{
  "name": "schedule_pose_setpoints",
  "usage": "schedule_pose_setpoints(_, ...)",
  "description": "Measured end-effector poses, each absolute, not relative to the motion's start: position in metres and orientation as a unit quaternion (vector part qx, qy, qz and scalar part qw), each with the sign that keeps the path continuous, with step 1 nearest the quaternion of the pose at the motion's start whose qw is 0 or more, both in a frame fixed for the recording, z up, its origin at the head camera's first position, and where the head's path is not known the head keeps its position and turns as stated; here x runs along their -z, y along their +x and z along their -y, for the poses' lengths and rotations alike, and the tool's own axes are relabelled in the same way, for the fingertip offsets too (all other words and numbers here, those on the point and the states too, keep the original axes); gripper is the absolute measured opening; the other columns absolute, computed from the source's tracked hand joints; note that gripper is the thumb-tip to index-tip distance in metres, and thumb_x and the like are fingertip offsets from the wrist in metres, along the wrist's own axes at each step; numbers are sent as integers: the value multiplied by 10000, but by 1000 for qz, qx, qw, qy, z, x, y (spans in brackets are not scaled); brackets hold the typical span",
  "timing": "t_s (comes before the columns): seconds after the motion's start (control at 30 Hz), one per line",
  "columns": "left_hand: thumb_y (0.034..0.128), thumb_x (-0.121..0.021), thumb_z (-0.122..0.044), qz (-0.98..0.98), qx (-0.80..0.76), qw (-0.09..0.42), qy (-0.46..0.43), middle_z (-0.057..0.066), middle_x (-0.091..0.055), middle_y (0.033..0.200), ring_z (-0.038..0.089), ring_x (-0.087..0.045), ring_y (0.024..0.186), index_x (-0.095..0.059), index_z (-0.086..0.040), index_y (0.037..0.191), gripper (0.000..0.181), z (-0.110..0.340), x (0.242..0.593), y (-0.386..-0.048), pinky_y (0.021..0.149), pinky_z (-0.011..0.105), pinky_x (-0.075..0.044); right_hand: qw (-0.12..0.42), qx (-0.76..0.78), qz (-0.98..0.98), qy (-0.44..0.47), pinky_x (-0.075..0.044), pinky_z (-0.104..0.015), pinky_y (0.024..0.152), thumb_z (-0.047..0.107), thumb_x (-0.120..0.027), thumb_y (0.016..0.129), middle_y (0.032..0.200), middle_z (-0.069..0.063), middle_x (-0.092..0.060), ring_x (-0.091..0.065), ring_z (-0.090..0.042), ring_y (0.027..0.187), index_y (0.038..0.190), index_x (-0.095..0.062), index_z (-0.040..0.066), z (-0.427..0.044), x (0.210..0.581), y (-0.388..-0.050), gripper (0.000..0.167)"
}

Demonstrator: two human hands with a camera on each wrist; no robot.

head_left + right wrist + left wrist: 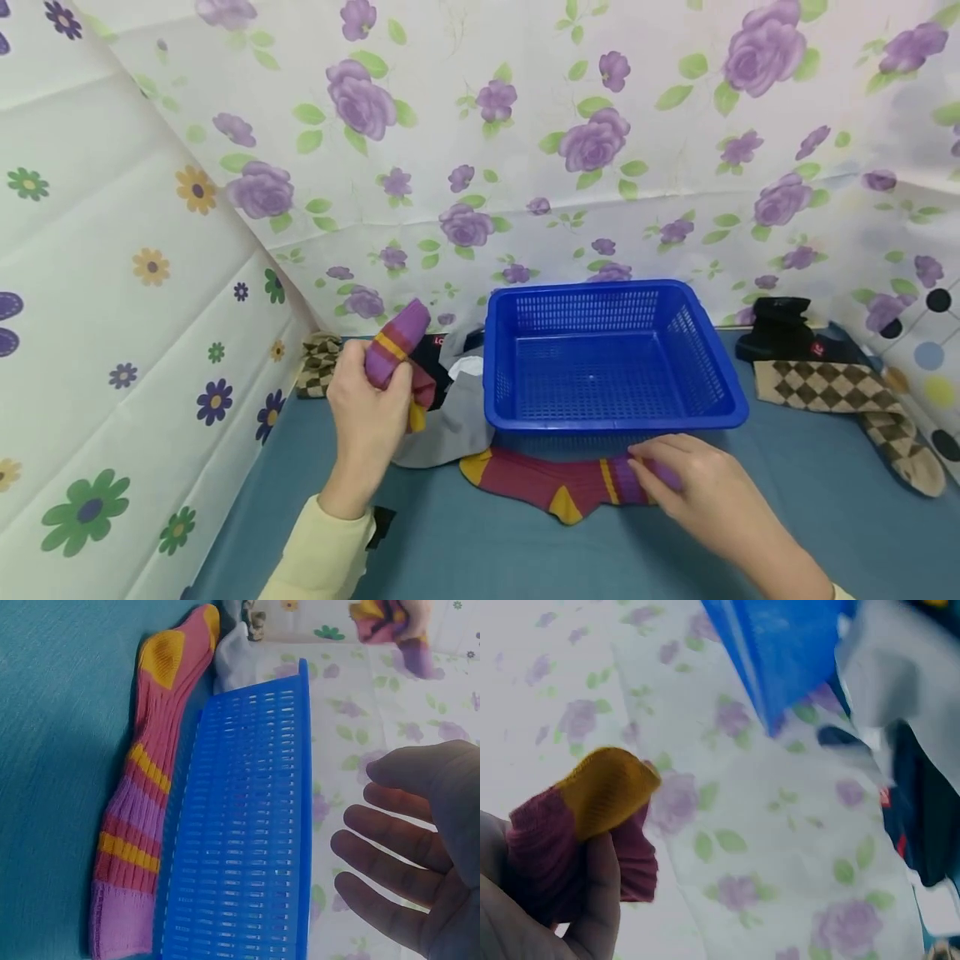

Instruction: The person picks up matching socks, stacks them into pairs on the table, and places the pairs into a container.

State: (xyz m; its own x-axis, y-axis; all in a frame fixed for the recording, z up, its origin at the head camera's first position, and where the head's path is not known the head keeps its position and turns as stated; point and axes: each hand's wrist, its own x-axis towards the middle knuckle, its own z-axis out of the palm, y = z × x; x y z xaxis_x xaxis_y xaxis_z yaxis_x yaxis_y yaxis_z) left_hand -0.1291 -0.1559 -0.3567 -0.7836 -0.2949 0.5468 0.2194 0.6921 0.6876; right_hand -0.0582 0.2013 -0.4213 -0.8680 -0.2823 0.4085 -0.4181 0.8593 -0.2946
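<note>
My left hand (367, 408) grips a maroon, purple and yellow striped sock (397, 340), raised above the cloth. In the left wrist view the held sock's yellow patch (607, 791) shows between thumb and fingers. A matching sock (525, 483) lies flat in front of the blue basket (615, 429), toe to the left. Over its purple cuff hovers my right hand (697, 487). The right wrist view shows that hand (420, 847) with loosely bent fingers, apart from the sock (142, 825) and holding nothing.
Grey socks (450, 429) and a checkered sock (318, 367) lie left of the basket. To its right are a black sock (776, 329) and another checkered sock (832, 387). A floral sheet (525, 167) hangs behind the blue-green cloth (465, 550).
</note>
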Motion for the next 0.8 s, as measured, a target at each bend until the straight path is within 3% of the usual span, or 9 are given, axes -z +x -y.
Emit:
schedule_pose_setpoints(0.23, 742, -699, -112, 845, 450, 275, -82, -28, -597, 804, 122, -557, 654, -575, -160, 913, 216, 112, 358, -120, 510, 273, -467, 190, -235, 933, 197, -556, -302, 735, 319, -728, 809, 970, 131, -672, -632, -31, 877, 1022, -683, 286, -195, 419, -60, 220)
schedule_pose_setpoints(0.43, 764, -707, -125, 845, 456, 169, -223, -62, -585, 916, 81, -546, 775, -576, -180, 963, 245, 66, 372, -106, 597, 219, -496, 128, -294, 930, 180, -536, -376, 822, 462, -593, 881, 1133, 113, -648, -621, -88, 1019, 1240, -567, 315, -173, 407, -64, 388)
schedule_pose_setpoints(0.63, 797, -714, -176, 837, 457, 81, -290, -76, -553, 956, 48, -522, 813, -550, -204, 985, 251, 39, 387, -98, 630, 154, -493, 109, -360, 899, 226, -548, -297, 780, 373, -651, 865, 1191, 126, -591, -604, -48, 1003, 1319, -437, 331, -157, 398, -68, 504)
schedule_pose_setpoints(0.8, 818, -713, -214, 837, 444, 66, -312, -72, -550, 961, 39, -503, 816, -555, -206, 986, 231, 34, 395, -100, 624, 124, -470, 164, -377, 881, 234, -526, -167, 707, 284, -713, 825, 1187, 117, -591, -610, -26, 935, 1329, -451, 308, -152, 395, -69, 569)
